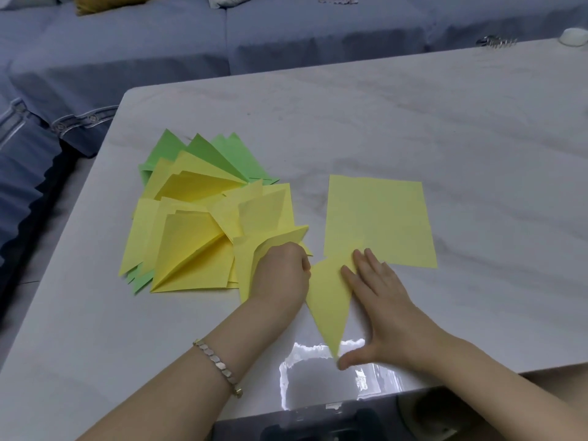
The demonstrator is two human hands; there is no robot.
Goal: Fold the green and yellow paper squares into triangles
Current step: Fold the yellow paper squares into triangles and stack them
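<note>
Pressing a crease into a folded yellow triangle (329,300) at the near edge of the bench (413,128).

Right hand (378,297) spread wide and flat, fingers on the triangle's upper right edge, thumb by its lower tip, likely to pin the fold. Left hand (280,275) curled narrow into a loose fist at the triangle's left edge, probably running along the crease; cannot tell whether gripping paper. Bracelet (219,367) on the left wrist. Just beyond the right hand, 1 flat yellow sheet (378,221), apparently unfolded. To the left, an overlapping pile of folded yellow and green pieces (203,218), set aside as done. Pale, glossy marbled bench; blue sofa (127,52) behind.
</note>
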